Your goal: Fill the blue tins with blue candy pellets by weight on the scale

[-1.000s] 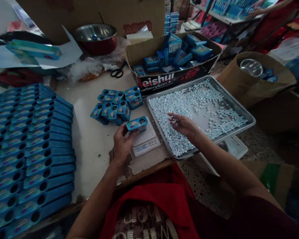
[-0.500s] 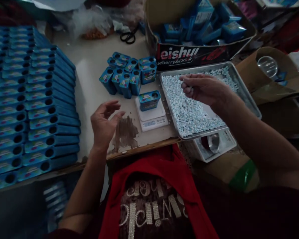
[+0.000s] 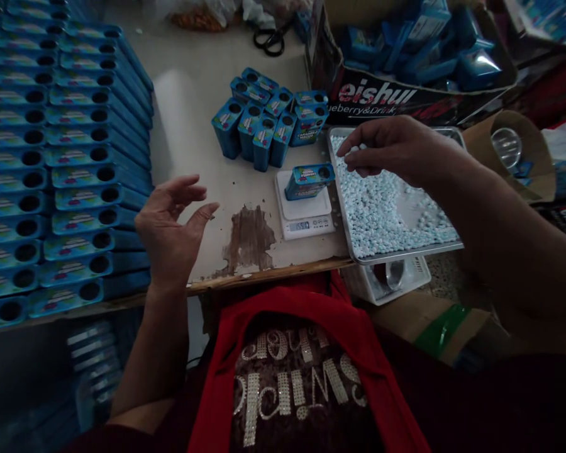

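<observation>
On a pale worktable [image 3: 188,126], a blue box [image 3: 306,185] is seen upright on the platform of a small white scale [image 3: 292,209], touched by neither hand, its long axis laid roughly left to right and its right end set slightly farther away. The round opening [image 3: 326,171] in its top is placed at that right end, just to the left of the fingertips of the right hand [image 3: 400,151], by far the nearer of the two. The right hand is held palm down above the far left part of a metal tray [image 3: 405,255] spread with pale blue and white pieces [image 3: 372,226]; its thumb and fingers are drawn narrowly together, with a small piece [image 3: 362,146] seemingly pinched between them, though how many are held cannot be told. The left hand [image 3: 167,233] is raised well to the left of the scale, empty, its thumb and fingers parted wide and turned toward the box across a worn brown patch [image 3: 249,239] in the tabletop. A loose cluster of similar boxes [image 3: 264,141] is gathered on the far side of the scale, while long rows of them [image 3: 75,245] are packed at left. More blue packs are piled in a printed carton [image 3: 387,104] beyond the tray, with black-handled scissors [image 3: 270,41] left nearby.
</observation>
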Tool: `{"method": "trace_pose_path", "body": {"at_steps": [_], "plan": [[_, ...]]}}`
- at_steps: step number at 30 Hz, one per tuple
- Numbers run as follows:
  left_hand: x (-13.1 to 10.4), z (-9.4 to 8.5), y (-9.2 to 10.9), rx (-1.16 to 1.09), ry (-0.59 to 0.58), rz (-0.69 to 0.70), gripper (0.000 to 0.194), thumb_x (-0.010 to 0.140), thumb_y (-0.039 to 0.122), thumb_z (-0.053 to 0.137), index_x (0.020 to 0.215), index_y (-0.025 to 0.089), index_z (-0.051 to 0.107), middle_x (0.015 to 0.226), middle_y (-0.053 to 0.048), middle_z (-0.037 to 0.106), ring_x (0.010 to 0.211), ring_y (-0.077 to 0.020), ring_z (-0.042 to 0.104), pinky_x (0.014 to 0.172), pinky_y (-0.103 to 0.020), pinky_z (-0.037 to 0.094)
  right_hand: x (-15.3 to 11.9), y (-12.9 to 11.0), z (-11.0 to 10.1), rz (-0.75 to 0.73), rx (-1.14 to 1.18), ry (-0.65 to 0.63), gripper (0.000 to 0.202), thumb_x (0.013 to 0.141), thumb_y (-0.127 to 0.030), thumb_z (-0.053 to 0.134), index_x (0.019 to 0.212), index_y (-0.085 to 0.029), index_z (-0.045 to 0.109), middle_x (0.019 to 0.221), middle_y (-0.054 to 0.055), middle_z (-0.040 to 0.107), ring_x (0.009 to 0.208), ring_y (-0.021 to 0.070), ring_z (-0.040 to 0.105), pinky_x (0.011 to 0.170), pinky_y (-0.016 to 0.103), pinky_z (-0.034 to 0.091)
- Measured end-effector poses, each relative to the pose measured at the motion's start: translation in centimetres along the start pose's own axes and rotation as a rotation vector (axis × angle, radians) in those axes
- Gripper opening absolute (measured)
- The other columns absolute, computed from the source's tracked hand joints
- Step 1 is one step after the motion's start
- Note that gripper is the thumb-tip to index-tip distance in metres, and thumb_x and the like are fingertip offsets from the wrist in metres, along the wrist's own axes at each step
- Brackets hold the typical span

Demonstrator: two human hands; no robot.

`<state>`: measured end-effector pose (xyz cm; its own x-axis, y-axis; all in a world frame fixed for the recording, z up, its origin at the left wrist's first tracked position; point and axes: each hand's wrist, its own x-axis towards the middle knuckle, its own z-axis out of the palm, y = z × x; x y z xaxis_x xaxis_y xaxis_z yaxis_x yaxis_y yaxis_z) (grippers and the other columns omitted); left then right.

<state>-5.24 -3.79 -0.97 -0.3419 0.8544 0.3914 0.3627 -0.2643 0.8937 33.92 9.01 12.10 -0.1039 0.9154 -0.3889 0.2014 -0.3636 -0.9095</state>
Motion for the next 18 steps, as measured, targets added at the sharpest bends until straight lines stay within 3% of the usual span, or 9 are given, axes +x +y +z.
{"method": "trace_pose_path", "body": {"at_steps": [5, 8, 11, 13, 15, 18], "plan": [[0.0, 0.8, 0.5, -0.040, -0.057, 0.001, 0.048, 0.090, 0.031, 0.099, 0.135, 0.020, 0.087, 0.113, -0.005, 0.089, 0.105, -0.0233, 0.088, 0.103, -0.041, 0.074, -0.9, -1.4, 0.8, 0.026, -0.145, -0.048, 0.026, 0.095, -0.004, 0.099, 0.111, -0.017, 0.083, 0.082, -0.004, 0.077, 0.067, 0.0090, 0.072, 0.058, 0.016, 0.054], [-0.6, 3.1, 0.5, -0.054, -0.125, -0.008, 0.054, 0.092, 0.026, 0.097, 0.143, 0.024, 0.082, 0.124, -0.005, 0.088, 0.116, -0.0248, 0.086, 0.110, -0.043, 0.072, -1.7, -1.7, -0.3, -0.071, -0.249, -0.089, 0.017, 0.097, -0.009, 0.097, 0.108, -0.017, 0.086, 0.081, -0.001, 0.077, 0.067, 0.0107, 0.068, 0.061, 0.021, 0.056], [-1.2, 7.5, -0.2, -0.018, -0.208, -0.018, 0.068, 0.086, 0.021, 0.104, 0.147, 0.026, 0.074, 0.140, -0.008, 0.085, 0.132, -0.0310, 0.082, 0.116, -0.048, 0.070, -2.1, 0.0, -2.5, -0.232, -0.493, -0.023, 0.024, 0.087, -0.005, 0.100, 0.105, -0.019, 0.092, 0.103, 0.007, 0.087, 0.099, 0.0221, 0.081, 0.093, 0.035, 0.069], [-1.3, 11.0, -0.7, -0.017, -0.294, -0.012, 0.078, 0.082, 0.022, 0.109, 0.150, 0.024, 0.071, 0.152, -0.013, 0.082, 0.143, -0.0363, 0.078, 0.123, -0.052, 0.066, -2.4, 2.3, -3.4, -0.317, -0.599, 0.073, 0.043, 0.074, -0.002, 0.105, 0.110, -0.024, 0.094, 0.129, 0.010, 0.088, 0.134, 0.0334, 0.079, 0.119, 0.049, 0.065], [-0.8, 14.1, -0.8, -0.049, -0.401, 0.018, 0.075, 0.087, 0.028, 0.109, 0.152, 0.023, 0.071, 0.151, -0.015, 0.082, 0.142, -0.0369, 0.079, 0.123, -0.050, 0.065, -2.8, 4.9, -3.1, -0.319, -0.488, 0.141, 0.046, 0.078, -0.010, 0.105, 0.118, -0.028, 0.093, 0.141, 0.009, 0.087, 0.144, 0.0354, 0.075, 0.126, 0.054, 0.062], [0.3, 16.9, 0.6, -0.062, -0.476, 0.207, 0.044, 0.107, 0.036, 0.091, 0.146, 0.023, 0.078, 0.138, -0.013, 0.087, 0.127, -0.0330, 0.083, 0.116, -0.045, 0.066, -3.8, 8.2, -0.9, -0.124, 0.013, 0.163, 0.015, 0.106, -0.030, 0.091, 0.119, -0.027, 0.086, 0.121, 0.007, 0.088, 0.114, 0.0246, 0.084, 0.109, 0.042, 0.071]]}}
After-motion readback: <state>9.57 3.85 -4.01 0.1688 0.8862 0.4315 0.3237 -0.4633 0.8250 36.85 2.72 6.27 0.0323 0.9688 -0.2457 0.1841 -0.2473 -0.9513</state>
